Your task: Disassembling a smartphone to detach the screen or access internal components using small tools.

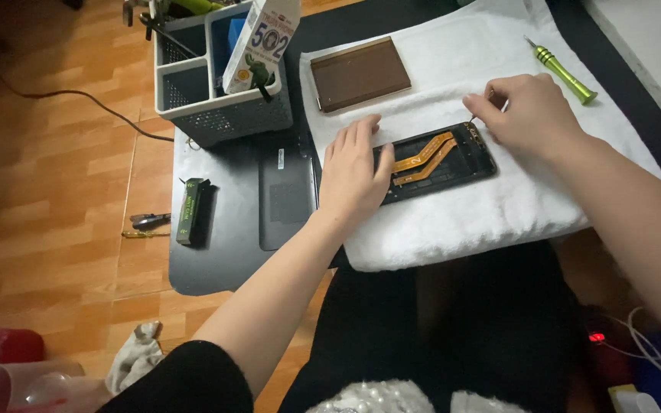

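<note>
The left hand (pixel 355 170) is lying flat and open, fingers spread, pressing down on the phone (pixel 436 161) at its nine o'clock end. The phone is sitting opened, back up, in the middle of the towel (pixel 460 214), a dark slab with two orange ribbon cables (pixel 422 159) running slantwise across it. The right hand (pixel 525 111) is hovering at the phone's two o'clock corner, fingers pinched shut around something thin. It looks like a fine tool or tweezers, but it is too small to name for sure.

To my eye, the work wants a steady anchor from that flat palm, so the slab is not sliding on the soft pile. The pinching hand should be working in small, gentle motions, since those ribbons look thin and easy to crease.

The towel is white, thick and fluffy, folded over a smooth dark mat (pixel 223 229). At eleven o'clock from the phone a brown cover (pixel 359 73) is lying flat, glossy and rectangular. At one o'clock a green screwdriver (pixel 561 73) is resting on the towel, metallic with a knurled grip. At ten o'clock a grey perforated plastic bin (pixel 223 99) is holding a glue box (pixel 262 42). At eight o'clock a small dark case (pixel 191 211) is lying on the mat.
</note>
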